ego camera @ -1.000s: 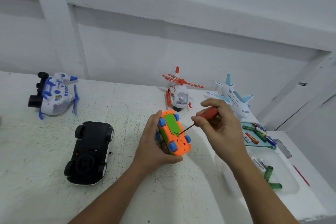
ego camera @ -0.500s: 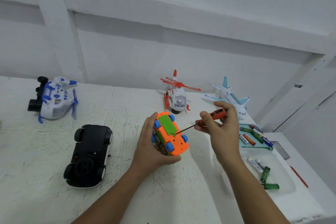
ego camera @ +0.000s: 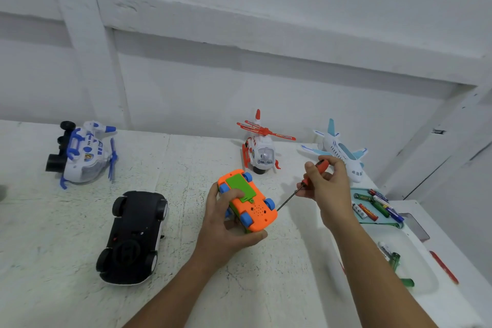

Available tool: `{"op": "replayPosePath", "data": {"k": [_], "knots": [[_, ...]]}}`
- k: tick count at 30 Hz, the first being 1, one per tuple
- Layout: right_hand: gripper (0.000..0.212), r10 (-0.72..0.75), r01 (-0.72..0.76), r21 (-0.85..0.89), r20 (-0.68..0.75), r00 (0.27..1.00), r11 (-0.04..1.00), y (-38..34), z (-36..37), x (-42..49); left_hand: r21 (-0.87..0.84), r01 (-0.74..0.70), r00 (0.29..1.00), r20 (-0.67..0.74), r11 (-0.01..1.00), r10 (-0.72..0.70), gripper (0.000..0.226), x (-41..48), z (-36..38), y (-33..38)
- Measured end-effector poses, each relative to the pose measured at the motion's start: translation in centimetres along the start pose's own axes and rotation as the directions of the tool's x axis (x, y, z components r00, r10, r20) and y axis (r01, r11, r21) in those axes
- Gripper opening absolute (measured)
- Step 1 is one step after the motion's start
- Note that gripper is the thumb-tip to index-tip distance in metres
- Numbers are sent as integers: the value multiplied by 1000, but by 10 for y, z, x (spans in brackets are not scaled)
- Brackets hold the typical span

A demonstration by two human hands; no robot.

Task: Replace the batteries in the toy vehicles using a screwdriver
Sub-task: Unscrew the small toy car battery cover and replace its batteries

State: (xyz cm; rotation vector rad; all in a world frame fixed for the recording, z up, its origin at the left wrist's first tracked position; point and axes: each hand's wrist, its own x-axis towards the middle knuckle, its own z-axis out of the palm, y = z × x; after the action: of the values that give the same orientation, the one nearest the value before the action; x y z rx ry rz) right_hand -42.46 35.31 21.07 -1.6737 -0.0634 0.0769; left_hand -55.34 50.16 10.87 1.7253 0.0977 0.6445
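Observation:
My left hand (ego camera: 226, 229) grips a small orange toy car (ego camera: 250, 208) upside down above the table, blue wheels up, thumb lying on its green battery cover (ego camera: 239, 185). My right hand (ego camera: 328, 186) holds a screwdriver (ego camera: 306, 181) with an orange handle. Its thin dark shaft slopes down to the left and its tip sits just off the car's right edge, apart from the cover. Loose batteries (ego camera: 378, 205) lie in a teal tray (ego camera: 383, 222) to the right.
A black toy car (ego camera: 133, 237) lies upside down at the left. A white and blue helicopter (ego camera: 82, 152) lies on its side at the far left. A red and white helicopter (ego camera: 259, 148) and a white plane (ego camera: 339, 149) stand near the wall. A clear tray (ego camera: 415, 271) holds more batteries.
The screwdriver tip has come off the green cover and moved right, off the car's edge. My right hand has drawn back to the right. My left thumb has slid onto the cover.

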Motion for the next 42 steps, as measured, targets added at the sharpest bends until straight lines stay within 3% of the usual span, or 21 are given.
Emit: {"op": "replayPosePath", "data": {"k": [4, 8, 13, 20, 24, 27, 29, 31, 34, 42], "knots": [[31, -25, 25, -170, 5, 1000, 985, 6, 0, 8, -38, -23, 1000, -19, 999, 22, 66, -1, 0, -4], [31, 50, 57, -443, 225, 973, 895, 25, 10, 5, -25, -33, 999, -39, 999, 32, 68, -1, -1, -8], [39, 142, 66, -589, 300, 943, 806, 45, 22, 3, -35, -41, 998, -56, 999, 39, 66, 1, 0, -3], [45, 120, 211, -714, 383, 916, 667, 60, 26, 3, -22, -79, 994, -75, 997, 77, 62, 1, 0, -4], [44, 131, 218, -706, 405, 905, 674, 55, 22, 2, -12, -89, 993, -79, 996, 87, 61, 2, -1, -5], [33, -32, 314, -689, 389, 921, 653, 46, 21, 2, -8, -95, 993, -78, 995, 94, 61, 2, -1, -5], [19, -74, 299, -542, 396, 915, 785, 34, 24, -2, -7, -93, 993, -77, 996, 92, 62, 2, -1, -4], [15, 44, 160, -359, 497, 866, 920, 20, 29, -9, -11, -90, 993, -75, 996, 89, 66, 2, 0, -4], [23, 233, -48, -307, 601, 765, 950, 14, 38, -14, 1, -84, 993, -85, 996, 84, 66, 2, 1, -7], [21, 342, -248, -239, 569, 748, 939, 16, 44, -11, 26, -100, 993, -64, 995, 101, 65, 4, 1, -6]]}}
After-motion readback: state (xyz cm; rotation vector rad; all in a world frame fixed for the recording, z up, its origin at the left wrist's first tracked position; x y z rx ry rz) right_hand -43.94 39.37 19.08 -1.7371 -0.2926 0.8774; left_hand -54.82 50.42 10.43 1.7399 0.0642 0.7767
